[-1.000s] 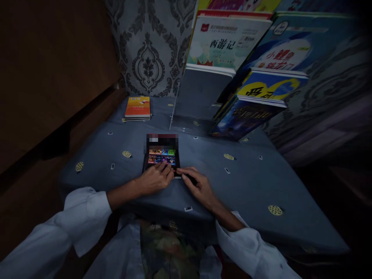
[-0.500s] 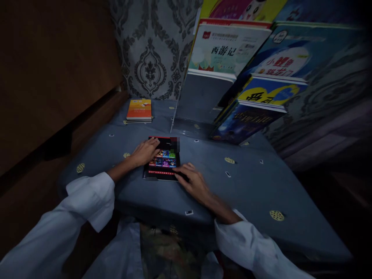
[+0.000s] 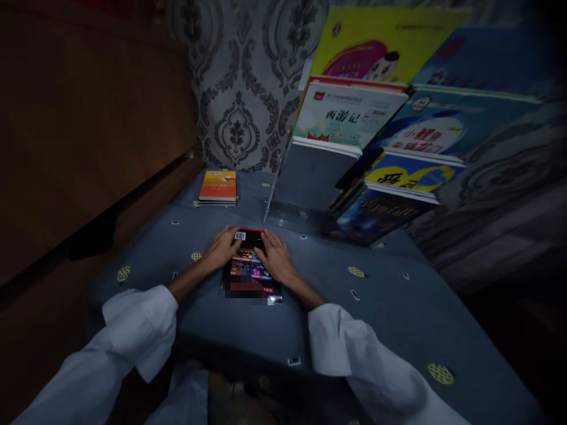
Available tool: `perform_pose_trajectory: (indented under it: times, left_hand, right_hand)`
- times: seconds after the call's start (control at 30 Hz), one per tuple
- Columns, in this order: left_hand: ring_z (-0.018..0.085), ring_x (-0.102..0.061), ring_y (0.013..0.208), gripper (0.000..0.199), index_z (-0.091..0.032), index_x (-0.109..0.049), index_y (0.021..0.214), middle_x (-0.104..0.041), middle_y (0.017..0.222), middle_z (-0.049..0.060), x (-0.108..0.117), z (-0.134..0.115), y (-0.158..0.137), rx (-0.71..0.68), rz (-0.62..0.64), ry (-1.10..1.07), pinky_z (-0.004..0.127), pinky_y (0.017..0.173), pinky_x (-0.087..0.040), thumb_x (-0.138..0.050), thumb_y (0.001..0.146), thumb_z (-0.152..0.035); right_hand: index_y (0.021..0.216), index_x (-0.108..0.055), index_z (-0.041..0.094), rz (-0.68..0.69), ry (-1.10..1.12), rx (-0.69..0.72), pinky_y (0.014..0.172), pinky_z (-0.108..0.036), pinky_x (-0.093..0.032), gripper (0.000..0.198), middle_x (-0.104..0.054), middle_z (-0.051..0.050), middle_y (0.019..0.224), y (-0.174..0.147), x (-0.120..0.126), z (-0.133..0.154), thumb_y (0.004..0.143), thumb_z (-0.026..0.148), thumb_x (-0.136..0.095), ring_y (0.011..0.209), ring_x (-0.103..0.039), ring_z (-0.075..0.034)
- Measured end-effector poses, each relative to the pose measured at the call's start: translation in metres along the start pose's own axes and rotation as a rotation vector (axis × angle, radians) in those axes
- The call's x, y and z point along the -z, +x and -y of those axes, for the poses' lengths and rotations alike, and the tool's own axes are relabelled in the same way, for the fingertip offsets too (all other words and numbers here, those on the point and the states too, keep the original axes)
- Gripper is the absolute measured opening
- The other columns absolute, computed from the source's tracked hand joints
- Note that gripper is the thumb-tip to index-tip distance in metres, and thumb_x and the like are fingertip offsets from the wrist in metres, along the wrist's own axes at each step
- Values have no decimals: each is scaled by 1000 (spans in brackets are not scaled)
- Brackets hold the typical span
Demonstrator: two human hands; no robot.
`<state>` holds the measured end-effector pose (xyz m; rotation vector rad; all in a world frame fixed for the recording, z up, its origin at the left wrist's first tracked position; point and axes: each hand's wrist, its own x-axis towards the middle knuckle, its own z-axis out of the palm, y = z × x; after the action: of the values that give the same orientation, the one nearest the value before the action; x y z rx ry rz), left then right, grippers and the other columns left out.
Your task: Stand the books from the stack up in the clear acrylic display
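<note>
A dark book with a barcode and rows of small colourful pictures lies flat on the cloth-covered table. My left hand rests on its upper left edge, fingers stretched forward beside the barcode. On the upper right edge lies my right hand, its fingers extended and the thumb reaching in over the pictures. Neither hand lifts the book. Part of the lower cover is blurred out by a blocky patch.
Beyond the hands, at the back left, sits a small stack of books with an orange one on top. A clear stand at the back right holds several picture books. A wooden cabinet borders the table's left side.
My right hand has slid from the book's lower right corner up to its upper right edge. My left hand stays on the left side. The view has tilted upward.
</note>
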<state>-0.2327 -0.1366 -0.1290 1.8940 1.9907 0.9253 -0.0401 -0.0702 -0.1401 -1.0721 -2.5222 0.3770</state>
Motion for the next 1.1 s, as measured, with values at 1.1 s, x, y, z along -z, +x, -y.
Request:
perform_pose_trajectory:
  times: [1.1]
  left_hand:
    - [19,-67,89,51,-18,-64,95,-71,92,2,13,-77,6,243,-447,-1213,28,81,-52,-70,74,-64]
  right_hand:
    - [119,-60,23,-286,861,-104,97,-38,-50,42,-70,-6,111,-57,64,27,96,55,-45,105,-63,-23]
